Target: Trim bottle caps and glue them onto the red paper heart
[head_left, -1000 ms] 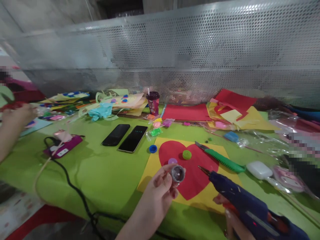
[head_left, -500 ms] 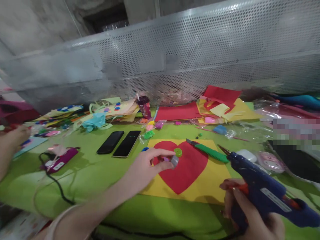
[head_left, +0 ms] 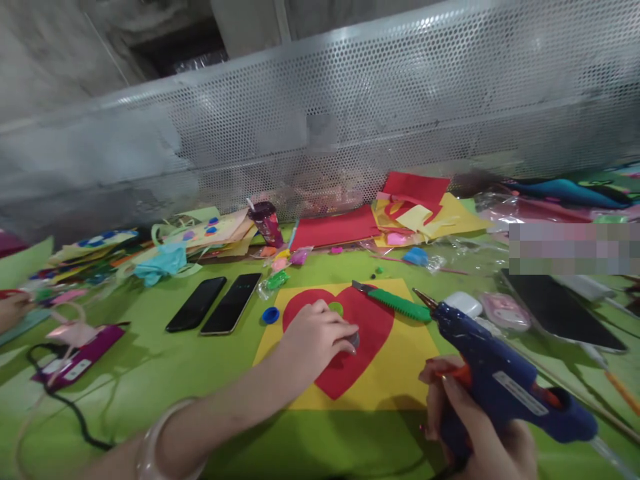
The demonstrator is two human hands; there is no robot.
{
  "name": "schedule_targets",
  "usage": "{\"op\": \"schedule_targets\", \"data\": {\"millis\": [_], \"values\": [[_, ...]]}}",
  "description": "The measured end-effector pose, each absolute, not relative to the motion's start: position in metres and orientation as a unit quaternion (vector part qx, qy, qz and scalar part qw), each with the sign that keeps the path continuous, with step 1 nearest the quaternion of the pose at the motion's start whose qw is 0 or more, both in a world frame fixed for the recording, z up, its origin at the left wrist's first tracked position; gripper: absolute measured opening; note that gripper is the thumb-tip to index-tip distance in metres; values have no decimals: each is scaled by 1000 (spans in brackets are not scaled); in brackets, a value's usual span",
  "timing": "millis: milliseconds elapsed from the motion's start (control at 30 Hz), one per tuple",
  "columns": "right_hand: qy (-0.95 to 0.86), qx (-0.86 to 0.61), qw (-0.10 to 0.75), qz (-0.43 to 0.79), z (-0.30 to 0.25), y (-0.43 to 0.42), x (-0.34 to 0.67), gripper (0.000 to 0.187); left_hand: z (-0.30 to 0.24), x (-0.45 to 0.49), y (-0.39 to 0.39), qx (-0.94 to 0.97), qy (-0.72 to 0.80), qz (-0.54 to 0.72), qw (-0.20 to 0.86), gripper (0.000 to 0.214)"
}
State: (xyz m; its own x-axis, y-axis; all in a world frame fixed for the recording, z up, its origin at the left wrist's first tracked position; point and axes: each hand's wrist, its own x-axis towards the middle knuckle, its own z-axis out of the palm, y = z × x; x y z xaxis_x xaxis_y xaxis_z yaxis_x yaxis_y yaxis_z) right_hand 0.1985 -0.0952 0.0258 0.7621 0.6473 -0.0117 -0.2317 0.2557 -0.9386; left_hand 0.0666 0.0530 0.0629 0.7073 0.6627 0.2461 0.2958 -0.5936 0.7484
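Note:
My left hand is closed on a small grey bottle cap, held down at the red paper heart. Just behind the fingers, a green cap shows partly on the heart. The heart lies on a yellow paper sheet. My right hand grips a dark blue glue gun by its handle, fingers at the orange trigger. Its nozzle points up and left, above the sheet's right edge. A green utility knife rests across the heart's upper right.
A blue cap sits by the sheet's left corner, near two phones. A purple power strip with cables lies left; another person's hand is beyond it. A drink cup and red paper stand along the back.
My left hand has lowered the grey cap onto the heart. The view has turned slightly right. My right hand still holds the glue gun. The other person's hand has shifted toward the left edge.

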Motion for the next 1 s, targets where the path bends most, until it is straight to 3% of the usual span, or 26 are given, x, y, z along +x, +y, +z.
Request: {"op": "schedule_targets", "data": {"millis": [367, 567, 833, 1000], "values": [[-274, -547, 745, 266, 16, -99, 210, 25, 56, 66, 53, 838, 285, 258, 388, 12], [-288, -551, 737, 264, 11, -99, 215, 23, 52, 66, 54, 861, 300, 231, 339, 17], [-297, -569, 726, 245, 12, -99, 213, 22, 52, 69, 52, 844, 301, 242, 372, 7], [-286, -573, 729, 240, 12, -100, 213, 24, 58, 57, 56, 860, 310, 233, 333, 26]]}}
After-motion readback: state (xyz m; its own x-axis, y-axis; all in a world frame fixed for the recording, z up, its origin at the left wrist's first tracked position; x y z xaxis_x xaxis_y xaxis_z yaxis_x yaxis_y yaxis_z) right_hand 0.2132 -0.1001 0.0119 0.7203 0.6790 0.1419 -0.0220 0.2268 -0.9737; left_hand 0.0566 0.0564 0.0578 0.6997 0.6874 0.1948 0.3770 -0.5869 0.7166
